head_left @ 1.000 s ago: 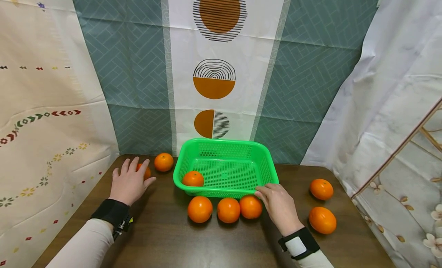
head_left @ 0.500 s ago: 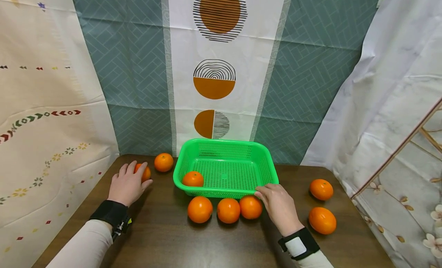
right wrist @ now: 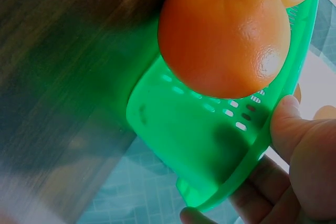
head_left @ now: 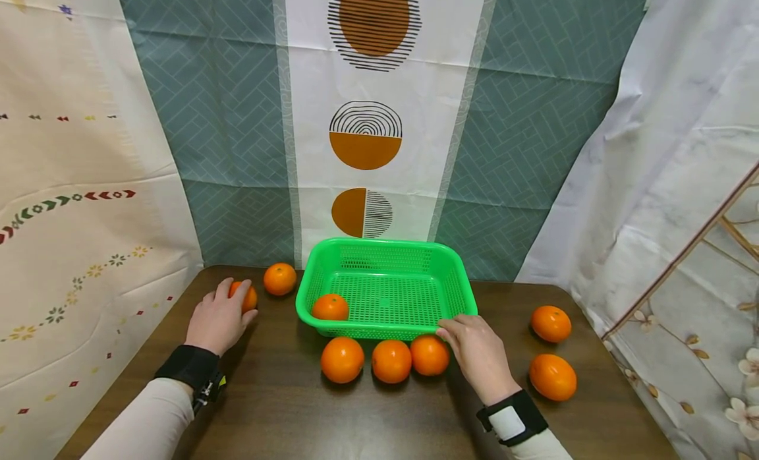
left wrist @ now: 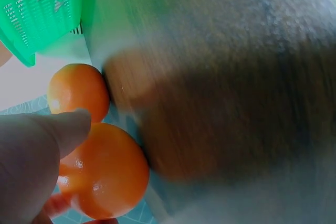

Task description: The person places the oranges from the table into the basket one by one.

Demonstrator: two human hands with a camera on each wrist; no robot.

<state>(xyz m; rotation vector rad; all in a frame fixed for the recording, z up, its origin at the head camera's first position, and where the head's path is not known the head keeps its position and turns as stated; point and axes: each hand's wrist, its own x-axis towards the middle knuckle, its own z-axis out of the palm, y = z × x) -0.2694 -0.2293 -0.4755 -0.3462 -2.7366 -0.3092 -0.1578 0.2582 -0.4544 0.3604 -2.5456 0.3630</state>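
At the table's left side my left hand (head_left: 216, 320) holds an orange (head_left: 250, 299), its fingers curled over the far side. In the left wrist view the thumb (left wrist: 73, 129) lies along this orange (left wrist: 113, 171), which rests on the table. Another orange (head_left: 280, 279) sits just beyond it. My right hand (head_left: 477, 351) grips the near right rim of a green plastic basket (head_left: 385, 244). The right wrist view shows the thumb on the basket rim (right wrist: 252, 163) and fingers on its other side. One orange (head_left: 331, 307) lies inside the basket at the near left.
In front of the basket stand three oranges in a row: a left one (head_left: 342, 360), a middle one (head_left: 391, 361) and a right one (head_left: 429, 354). Two more, an upper (head_left: 551, 323) and a lower (head_left: 553, 377), lie at the right. Patterned cloth (head_left: 237, 117) hangs behind the table (head_left: 379, 424).
My left hand has come down from spread fingers above the left orange and closed around it. The right hand stays on the basket rim; the basket has not moved.
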